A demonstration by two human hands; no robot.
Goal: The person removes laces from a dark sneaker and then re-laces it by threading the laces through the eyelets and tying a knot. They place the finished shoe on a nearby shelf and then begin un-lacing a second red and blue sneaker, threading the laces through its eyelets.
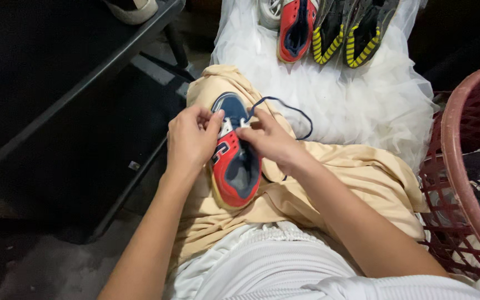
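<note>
Nearest the camera, a white knitted garment (273, 266) covers the person's middle, and above it a tan cloth (362, 178) is spread over the lap. On that cloth lies a red and navy shoe (234, 161), its long axis running almost straight away from the body, heel close in and toe pointing outward and a touch to the left. Both hands meet over the laced part, just past the shoe's middle: the left hand (189, 141) comes in from the left side with thumb and forefinger pinched at a white eyelet tab, and the right hand (268, 139) comes in from the right, fingertips pinched on the dark blue lace (284, 105). From that pinch the lace runs up and loops out to the right over the cloth, slack; its free end seems to tuck back under the right wrist, though that part is hard to make out. Neither hand is farther from the eyelets than the other. To the right stands a red plastic basket (462, 139). Farther off, on white netted fabric (362, 94), sit another red shoe (295, 28) and a pair of dark shoes with yellow stripes (351, 33)
</note>
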